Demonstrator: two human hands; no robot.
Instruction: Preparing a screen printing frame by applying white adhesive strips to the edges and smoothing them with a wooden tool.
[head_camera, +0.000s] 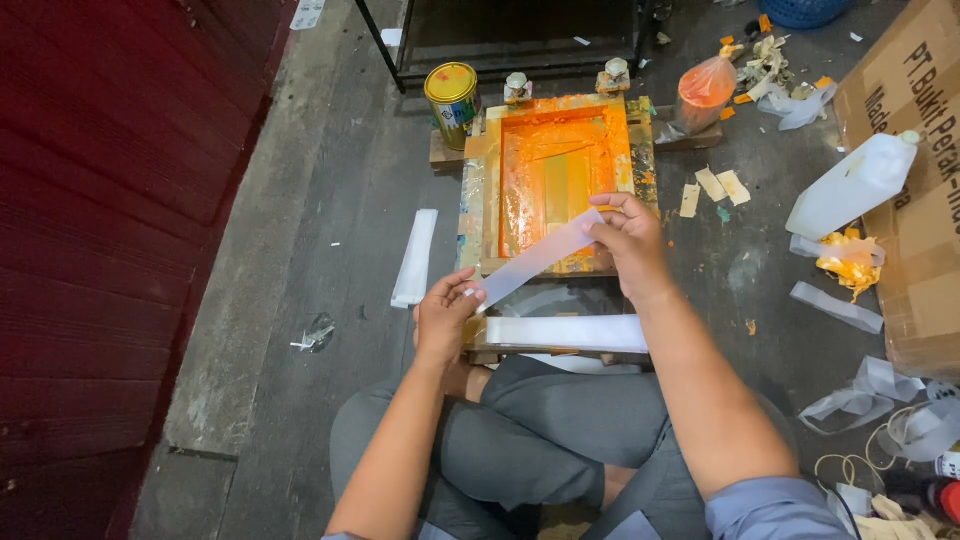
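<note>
Left hand (443, 318) pinches the near end of a translucent white strip (538, 260), right hand (628, 238) grips its far end, holding it above the orange-inked screen frame (556, 180), gold tin (452, 100) beyond at the frame's far-left corner.

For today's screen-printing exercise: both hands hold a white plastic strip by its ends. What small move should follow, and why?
Probably lower the translucent white plastic strip, held by the left hand and right hand, flat beneath the orange-inked wooden screen frame; it hangs tilted above it.
</note>
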